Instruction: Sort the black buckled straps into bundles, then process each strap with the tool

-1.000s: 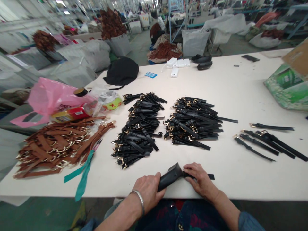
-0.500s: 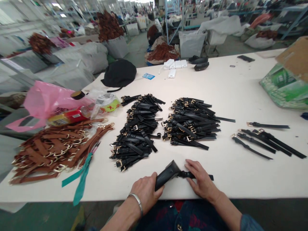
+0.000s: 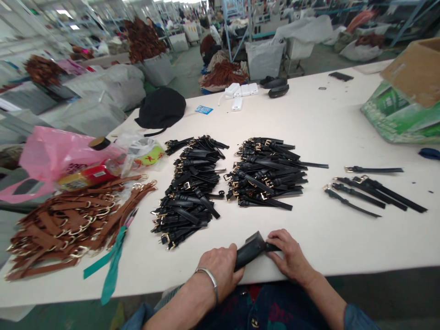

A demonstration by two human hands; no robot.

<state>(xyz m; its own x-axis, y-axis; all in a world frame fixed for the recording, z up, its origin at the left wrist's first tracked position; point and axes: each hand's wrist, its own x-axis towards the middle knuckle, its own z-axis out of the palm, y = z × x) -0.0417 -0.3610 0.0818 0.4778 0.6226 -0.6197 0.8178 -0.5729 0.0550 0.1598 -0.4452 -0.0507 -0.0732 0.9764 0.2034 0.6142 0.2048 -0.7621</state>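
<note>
My left hand (image 3: 220,268), with a silver bracelet at the wrist, is wrapped round a black handheld tool (image 3: 250,251) near the table's front edge. The tool's far end meets a short black strap (image 3: 272,247). Fingers and thumb of my right hand (image 3: 288,254) hold that strap from the right; its buckle end is hidden. Beyond the hands lie two heaps of black buckled straps, a left heap (image 3: 192,188) and a right heap (image 3: 268,172). Several single black straps (image 3: 374,191) lie apart on the right.
Brown straps (image 3: 65,224) with metal rings cover the table's left side, beside teal ribbon (image 3: 115,270) and a pink bag (image 3: 65,153). At the back sit a black cap (image 3: 161,107), white devices (image 3: 237,104) and black cases (image 3: 278,90). A green box (image 3: 398,112) stands at right.
The view has shifted a little. My left hand and the tool have moved right, closer to my right hand, and the tool's end now sits against the strap, less of which shows.
</note>
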